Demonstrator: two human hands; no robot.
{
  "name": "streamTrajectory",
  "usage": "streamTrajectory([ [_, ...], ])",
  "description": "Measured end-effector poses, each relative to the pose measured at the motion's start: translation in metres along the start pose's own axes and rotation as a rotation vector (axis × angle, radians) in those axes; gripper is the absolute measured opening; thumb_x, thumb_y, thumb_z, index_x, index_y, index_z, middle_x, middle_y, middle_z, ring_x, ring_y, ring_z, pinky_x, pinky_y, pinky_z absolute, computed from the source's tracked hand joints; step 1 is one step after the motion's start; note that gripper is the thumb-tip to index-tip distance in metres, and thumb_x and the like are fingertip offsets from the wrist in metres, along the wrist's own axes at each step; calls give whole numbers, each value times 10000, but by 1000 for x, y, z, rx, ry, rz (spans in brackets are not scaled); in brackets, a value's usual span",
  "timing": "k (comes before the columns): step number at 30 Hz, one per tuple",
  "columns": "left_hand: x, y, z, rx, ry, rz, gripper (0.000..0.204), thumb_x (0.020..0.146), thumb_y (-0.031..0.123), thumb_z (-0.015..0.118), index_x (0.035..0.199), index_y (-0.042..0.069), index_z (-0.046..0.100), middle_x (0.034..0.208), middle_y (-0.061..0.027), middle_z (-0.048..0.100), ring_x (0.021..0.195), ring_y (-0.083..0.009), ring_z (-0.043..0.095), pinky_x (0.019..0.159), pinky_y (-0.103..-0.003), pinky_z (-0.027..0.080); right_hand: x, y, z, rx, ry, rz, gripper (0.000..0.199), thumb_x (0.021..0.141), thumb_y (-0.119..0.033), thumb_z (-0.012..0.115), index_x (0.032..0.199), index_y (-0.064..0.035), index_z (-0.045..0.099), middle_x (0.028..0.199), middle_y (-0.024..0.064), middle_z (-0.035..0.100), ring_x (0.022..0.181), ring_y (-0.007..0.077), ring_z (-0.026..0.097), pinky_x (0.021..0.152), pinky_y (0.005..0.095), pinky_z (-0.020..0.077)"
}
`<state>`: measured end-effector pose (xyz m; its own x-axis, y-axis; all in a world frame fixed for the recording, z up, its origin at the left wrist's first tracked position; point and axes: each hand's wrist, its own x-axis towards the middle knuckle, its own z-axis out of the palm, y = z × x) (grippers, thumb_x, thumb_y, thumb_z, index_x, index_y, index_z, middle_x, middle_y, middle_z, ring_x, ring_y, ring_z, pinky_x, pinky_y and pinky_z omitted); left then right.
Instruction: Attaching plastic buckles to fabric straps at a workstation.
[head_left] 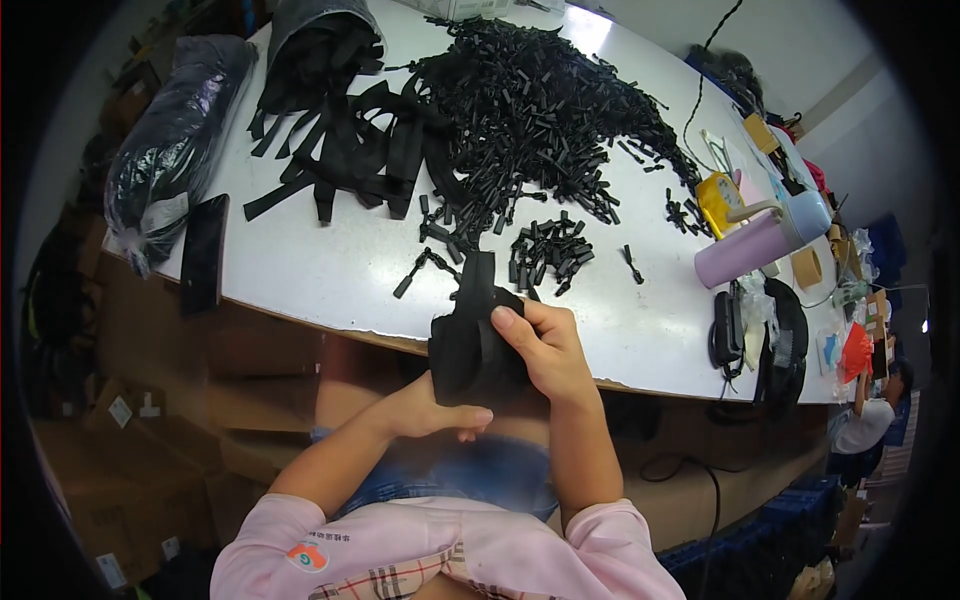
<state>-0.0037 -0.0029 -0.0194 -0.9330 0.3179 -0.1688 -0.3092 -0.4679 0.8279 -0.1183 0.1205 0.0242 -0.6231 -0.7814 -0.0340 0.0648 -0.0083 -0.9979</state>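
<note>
Gripping a bundle of black straps [470, 345] at the table's [330, 270] near edge, the right hand [545, 350] clamps its side while the left hand [430, 410] cups it below; squaring the bundle likely demands a firm, even squeeze beside the far clip pile [540, 100].

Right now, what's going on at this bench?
A person at a white table holds a bundle of black webbing straps in both hands: the right hand grips it from the side, the left hand supports it underneath. A big heap of small black plastic clips and loose black straps lie on the table. A lilac bottle lies to the right.
</note>
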Motion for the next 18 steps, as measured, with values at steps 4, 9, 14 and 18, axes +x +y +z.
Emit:
streamTrajectory([
  [4,3,-5,-4,33,-11,-23,162,743,95,600,838,5,503,643,-55,526,536,-114,514,470,-212,422,2,-5,6,271,49,-54,173,783,-97,565,897,33,575,805,34,581,721,70,523,646,192,429],
  [9,3,-1,-5,131,-5,-86,154,751,82,591,849,7,498,649,-51,523,547,-107,509,482,-209,425,7,1,-2,220,34,-48,181,765,-70,582,917,28,571,800,30,581,711,67,522,641,188,428],
  [14,3,-8,-7,50,76,-47,160,756,146,596,811,27,503,656,-46,525,544,-105,502,489,-218,421,3,-2,-2,91,50,-17,103,778,-75,569,766,28,569,702,-10,543,635,41,466,552,178,385],
  [18,1,-1,-4,34,97,-35,167,759,150,593,827,25,504,652,-47,523,537,-106,499,488,-215,418,2,3,-3,-10,98,-60,259,801,-106,543,578,2,470,576,-48,431,535,27,328,456,197,265],
])
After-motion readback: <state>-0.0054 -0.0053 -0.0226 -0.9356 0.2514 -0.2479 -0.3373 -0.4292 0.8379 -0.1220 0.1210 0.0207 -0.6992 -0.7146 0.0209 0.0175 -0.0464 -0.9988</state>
